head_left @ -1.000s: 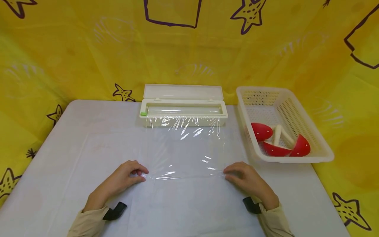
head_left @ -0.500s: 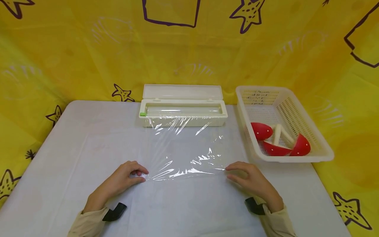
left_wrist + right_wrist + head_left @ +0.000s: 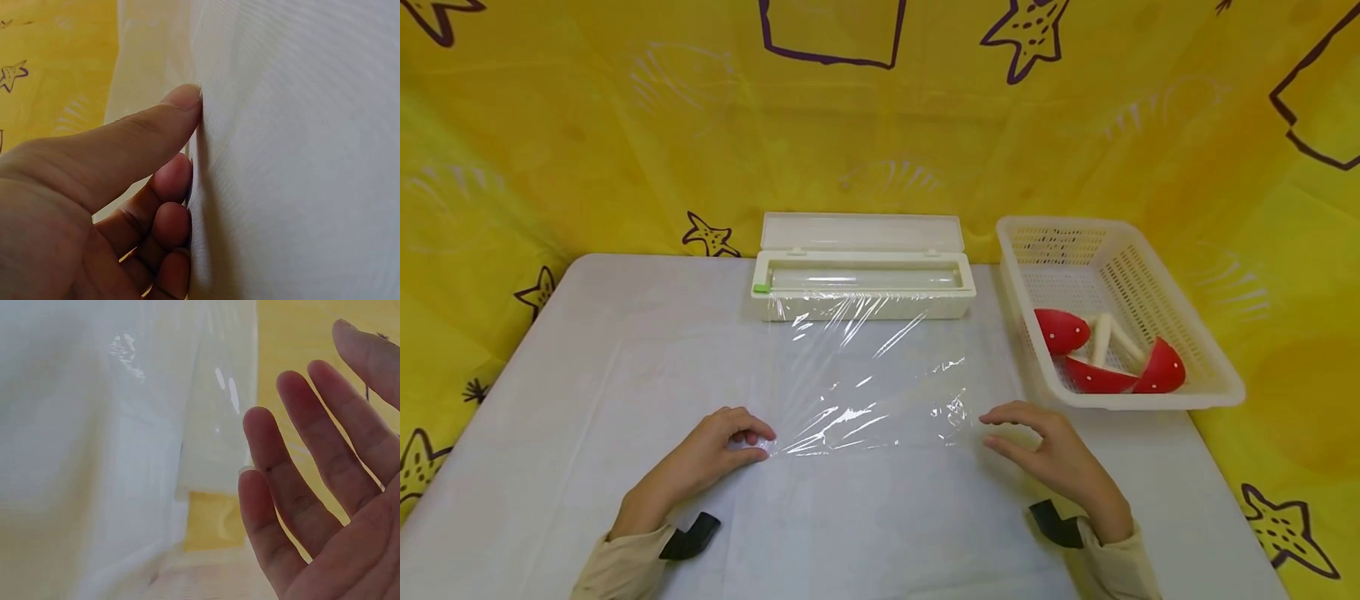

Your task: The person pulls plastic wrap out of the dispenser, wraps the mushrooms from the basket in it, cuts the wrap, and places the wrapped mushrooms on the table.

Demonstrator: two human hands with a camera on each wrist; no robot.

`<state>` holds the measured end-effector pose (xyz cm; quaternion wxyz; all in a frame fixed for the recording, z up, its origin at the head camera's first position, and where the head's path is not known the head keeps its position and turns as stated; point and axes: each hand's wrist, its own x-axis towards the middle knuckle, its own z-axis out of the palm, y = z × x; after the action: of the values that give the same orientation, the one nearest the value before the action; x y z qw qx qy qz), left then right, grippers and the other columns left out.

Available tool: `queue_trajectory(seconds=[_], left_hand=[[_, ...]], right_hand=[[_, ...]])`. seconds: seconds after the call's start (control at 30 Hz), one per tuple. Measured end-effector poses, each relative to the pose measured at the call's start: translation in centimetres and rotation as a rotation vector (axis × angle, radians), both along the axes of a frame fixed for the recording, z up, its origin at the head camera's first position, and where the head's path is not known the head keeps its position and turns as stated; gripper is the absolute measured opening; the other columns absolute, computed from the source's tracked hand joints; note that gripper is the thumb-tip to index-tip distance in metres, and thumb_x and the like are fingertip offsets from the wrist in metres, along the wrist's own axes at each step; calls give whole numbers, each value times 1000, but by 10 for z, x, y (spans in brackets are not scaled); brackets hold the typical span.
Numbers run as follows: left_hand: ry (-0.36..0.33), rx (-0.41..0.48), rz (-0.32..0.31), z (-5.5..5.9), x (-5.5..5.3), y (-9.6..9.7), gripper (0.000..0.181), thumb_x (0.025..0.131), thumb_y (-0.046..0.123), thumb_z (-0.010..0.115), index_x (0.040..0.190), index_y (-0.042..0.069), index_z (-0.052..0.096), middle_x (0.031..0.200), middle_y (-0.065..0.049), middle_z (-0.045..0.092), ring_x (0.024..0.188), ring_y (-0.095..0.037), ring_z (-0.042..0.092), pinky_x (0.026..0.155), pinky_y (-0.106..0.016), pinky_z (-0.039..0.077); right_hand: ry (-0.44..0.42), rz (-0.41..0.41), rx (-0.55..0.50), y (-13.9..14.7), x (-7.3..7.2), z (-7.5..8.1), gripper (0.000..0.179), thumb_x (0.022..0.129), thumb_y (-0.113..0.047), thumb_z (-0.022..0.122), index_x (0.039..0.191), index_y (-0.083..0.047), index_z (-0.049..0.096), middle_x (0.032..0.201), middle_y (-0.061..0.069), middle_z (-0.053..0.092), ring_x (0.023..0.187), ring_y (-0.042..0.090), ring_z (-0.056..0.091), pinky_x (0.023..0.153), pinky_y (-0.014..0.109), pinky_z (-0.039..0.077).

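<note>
Clear plastic wrap (image 3: 842,417) stretches over the table from the roll inside a long cream dispenser box (image 3: 865,307), whose lid (image 3: 861,232) is raised. My left hand (image 3: 718,439) pinches the near left corner of the wrap between thumb and fingers, low over the table. In the left wrist view its thumb (image 3: 144,128) is against the pale surface and the other fingers are curled. To the right of the wrap's near right corner, my right hand (image 3: 1048,446) is spread and holds nothing. The right wrist view shows its fingers (image 3: 300,394) apart.
A white perforated basket (image 3: 1157,402) stands at the back right, with red, white-dotted mushroom-like pieces (image 3: 1101,377) and white stems in it. A green slider (image 3: 762,288) sits at the box's left end. Yellow patterned cloth (image 3: 865,125) hangs behind the white-covered table (image 3: 865,533).
My right hand has let go of the wrap's near right corner and moved right, its fingers opening. That corner has slackened and crinkled inward. The left hand has stayed in place.
</note>
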<state>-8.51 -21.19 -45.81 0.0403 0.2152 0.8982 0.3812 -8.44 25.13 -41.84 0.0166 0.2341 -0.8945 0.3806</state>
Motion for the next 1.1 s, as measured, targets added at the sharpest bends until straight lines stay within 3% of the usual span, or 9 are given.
queue_trajectory(seconds=[0.3, 0.53, 0.67, 0.87, 1.1], left_hand=[[-17, -10, -2, 3, 0, 0, 18, 81, 13, 81, 97, 19, 73, 81, 17, 55, 80, -5, 49, 73, -23, 43], [-21, -19, -8, 0, -2, -2, 19, 81, 13, 80, 97, 19, 74, 81, 17, 55, 80, -5, 48, 73, -23, 43], [-19, -26, -6, 0, -2, -2, 19, 80, 13, 81, 97, 19, 74, 81, 17, 55, 80, -4, 48, 73, -23, 43], [-38, -30, -4, 0, -3, -2, 18, 81, 13, 80, 97, 19, 74, 81, 17, 55, 80, -4, 48, 73, -23, 43], [-49, -25, -5, 2, -2, -1, 18, 81, 13, 80, 97, 19, 74, 81, 16, 55, 80, -5, 48, 73, -23, 43]], right_hand=[[108, -12, -59, 5, -5, 19, 40, 76, 0, 82, 111, -17, 72, 108, -1, 74, 103, 5, 66, 93, 11, 48], [201, -21, -105, 15, -16, 32, 46, 71, 10, 81, 111, -11, 72, 106, 10, 73, 105, -3, 64, 93, 10, 48], [233, -78, -105, 22, -22, 38, 46, 69, 11, 82, 110, -8, 73, 108, 4, 73, 103, -4, 62, 91, 8, 46], [272, -91, -118, 36, -36, 41, 47, 67, 15, 81, 110, -2, 72, 110, -19, 67, 99, -3, 61, 90, 6, 46], [208, -165, -153, 49, -45, 43, 40, 72, 15, 78, 110, 3, 70, 105, -16, 70, 95, -4, 63, 85, 4, 47]])
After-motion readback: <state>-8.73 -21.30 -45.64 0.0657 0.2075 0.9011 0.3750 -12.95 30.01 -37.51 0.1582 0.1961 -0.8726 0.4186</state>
